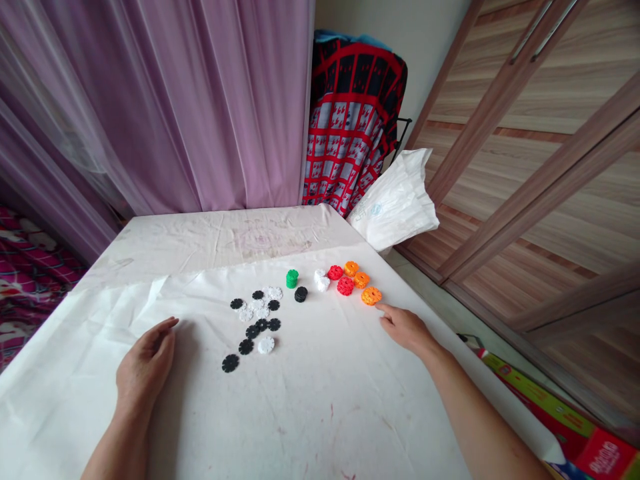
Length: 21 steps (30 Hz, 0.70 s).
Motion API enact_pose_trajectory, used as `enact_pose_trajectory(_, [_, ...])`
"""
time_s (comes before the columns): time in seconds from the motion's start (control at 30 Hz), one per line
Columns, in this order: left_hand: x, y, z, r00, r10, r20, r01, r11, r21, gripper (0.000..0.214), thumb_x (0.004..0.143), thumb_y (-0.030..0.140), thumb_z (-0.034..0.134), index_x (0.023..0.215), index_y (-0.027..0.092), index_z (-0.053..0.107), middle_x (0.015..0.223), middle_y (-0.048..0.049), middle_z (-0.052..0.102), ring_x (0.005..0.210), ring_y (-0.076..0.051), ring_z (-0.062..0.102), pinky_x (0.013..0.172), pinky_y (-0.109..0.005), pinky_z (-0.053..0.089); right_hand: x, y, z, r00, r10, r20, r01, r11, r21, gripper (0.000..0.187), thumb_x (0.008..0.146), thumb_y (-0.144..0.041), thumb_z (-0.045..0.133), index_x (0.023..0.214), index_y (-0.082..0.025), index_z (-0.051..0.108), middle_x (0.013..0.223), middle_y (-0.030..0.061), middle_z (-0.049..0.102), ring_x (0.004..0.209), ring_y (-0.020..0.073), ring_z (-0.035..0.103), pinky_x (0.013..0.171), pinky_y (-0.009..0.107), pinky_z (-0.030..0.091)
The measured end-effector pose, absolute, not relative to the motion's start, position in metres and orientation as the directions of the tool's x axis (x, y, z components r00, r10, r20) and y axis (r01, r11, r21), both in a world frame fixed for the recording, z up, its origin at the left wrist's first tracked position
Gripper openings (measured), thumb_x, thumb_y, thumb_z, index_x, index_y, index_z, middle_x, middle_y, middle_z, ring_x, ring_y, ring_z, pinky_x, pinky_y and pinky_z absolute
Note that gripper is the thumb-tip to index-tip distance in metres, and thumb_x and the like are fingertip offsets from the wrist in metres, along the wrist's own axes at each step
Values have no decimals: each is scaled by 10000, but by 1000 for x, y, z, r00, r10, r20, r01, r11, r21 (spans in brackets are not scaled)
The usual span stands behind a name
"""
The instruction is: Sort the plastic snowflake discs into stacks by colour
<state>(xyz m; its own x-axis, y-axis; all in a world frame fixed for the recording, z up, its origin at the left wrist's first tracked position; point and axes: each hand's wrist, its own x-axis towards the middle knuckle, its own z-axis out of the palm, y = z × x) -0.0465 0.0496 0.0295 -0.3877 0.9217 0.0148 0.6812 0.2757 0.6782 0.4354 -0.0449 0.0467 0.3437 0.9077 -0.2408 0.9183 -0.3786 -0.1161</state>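
My left hand [146,363] lies flat on the white cloth, fingers stretched out, holding nothing, a short way left of a scatter of black and white toothed discs [256,322]. My right hand [406,328] rests on the cloth with its fingers extended, fingertips just below an orange stack of discs [371,295]. Further stacks stand behind it: orange [361,280], orange [351,268], red [345,286], red [335,272], white [321,280], black [301,294] and green [292,278].
The table [215,233] is covered by a white cloth, its right edge running close by my right arm. A white plastic bag [397,203] sits at the far right corner. Purple curtains [165,100], a red patterned cloth [350,127] and wooden wardrobe doors [540,147] surround it. Coloured boxes [565,427] lie on the floor.
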Motion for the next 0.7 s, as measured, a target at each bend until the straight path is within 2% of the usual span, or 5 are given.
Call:
enact_pose_trajectory(0.13, [-46,49,31,-389,921,10,676,278,682,299,875,338,515,1085,283,720,1218,-14,720,1172,-283,634,971,-450,521,424,-49,44,277,941,-196,942,-306,-141,475,930,-240,394,1361,-256,593,1103,58,750,979,209,679,784,271,432])
enact_pose_trajectory(0.23, [-48,51,27,-391,920,37,688,265,675,274,855,330,548,1059,300,729,1182,-3,734,1147,-278,647,955,-439,536,418,-45,44,267,943,-198,951,-291,-101,481,933,-239,392,1373,-271,585,1183,76,727,1026,225,676,814,292,442])
enact_pose_trajectory(0.5, [-47,50,31,-381,925,11,689,276,670,300,873,320,524,1094,264,719,1236,-33,713,1186,-293,630,984,-461,520,425,-35,44,351,911,-216,932,-362,-15,478,946,-274,385,1388,-288,566,1120,83,743,983,231,692,758,299,429])
enact_pose_trajectory(0.6, [-44,49,36,-384,923,16,687,274,674,292,869,308,531,1084,259,722,1214,-31,722,1174,-293,635,980,-465,523,429,-37,40,368,910,-190,923,-383,-47,434,929,-271,413,1317,-275,607,1042,71,754,938,228,692,733,297,422])
enact_pose_trajectory(0.7, [-42,48,37,-397,918,-12,682,304,665,286,884,326,516,1078,276,720,1230,-2,714,1194,-283,623,989,-447,517,431,-37,35,446,890,-95,877,-455,-151,351,907,-331,477,1204,-221,626,994,71,742,911,233,681,734,303,431])
